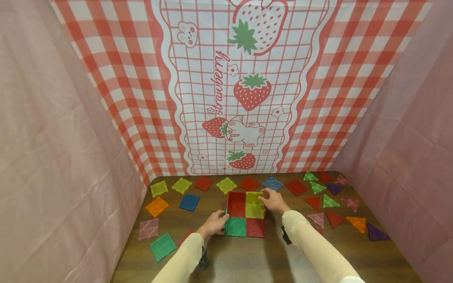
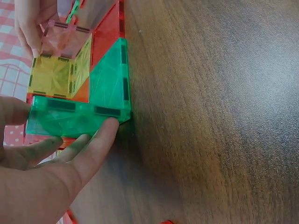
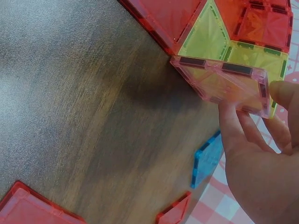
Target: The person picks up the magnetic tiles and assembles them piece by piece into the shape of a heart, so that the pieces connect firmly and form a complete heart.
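Note:
An open-topped box of magnetic tiles [image 1: 236,228] stands mid-table, with red, yellow and green squares on its floor. Its left side includes an upright green magnetic tile [image 2: 65,122]. My left hand [image 1: 214,224] rests against that tile's outer face with nearly straight fingers, thumb by its far end. On the right side stands a clear pink magnetic tile [image 3: 224,86]. At its far corner, beside an upright yellow tile [image 2: 51,77], my right hand [image 1: 274,200] pinches the pink tile, thumb at the end edge and fingers on the outer face.
Loose square tiles, including a blue one [image 1: 189,202] and a green one [image 1: 162,247], lie left and behind. Several triangle tiles, such as an orange one [image 1: 356,224], are spread on the right. A checked strawberry cloth [image 1: 301,157] hangs behind the table.

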Demonstrator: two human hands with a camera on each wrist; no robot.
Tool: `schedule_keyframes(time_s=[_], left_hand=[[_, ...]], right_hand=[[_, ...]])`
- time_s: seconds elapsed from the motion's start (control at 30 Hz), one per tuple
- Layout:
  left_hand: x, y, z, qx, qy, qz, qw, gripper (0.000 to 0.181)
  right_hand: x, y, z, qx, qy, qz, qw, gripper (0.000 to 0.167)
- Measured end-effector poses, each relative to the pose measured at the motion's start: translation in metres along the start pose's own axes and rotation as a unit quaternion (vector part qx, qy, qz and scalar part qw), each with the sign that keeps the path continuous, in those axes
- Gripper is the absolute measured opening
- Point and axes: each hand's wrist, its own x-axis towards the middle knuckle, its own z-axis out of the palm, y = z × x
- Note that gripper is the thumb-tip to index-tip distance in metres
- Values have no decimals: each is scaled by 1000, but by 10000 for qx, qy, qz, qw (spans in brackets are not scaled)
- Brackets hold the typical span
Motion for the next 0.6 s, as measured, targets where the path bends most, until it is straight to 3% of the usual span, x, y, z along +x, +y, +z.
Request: schedule_keyframes(time_s=[0.3,0.6], left_hand=[[-2,2,0,210,71,211,9995,60],[-4,1,-1,289,259,82,9992,58]], right_hand=[[8,-6,5,337,-81,122,9993,45],[12,-8,15,423,-86,45,9991,50]])
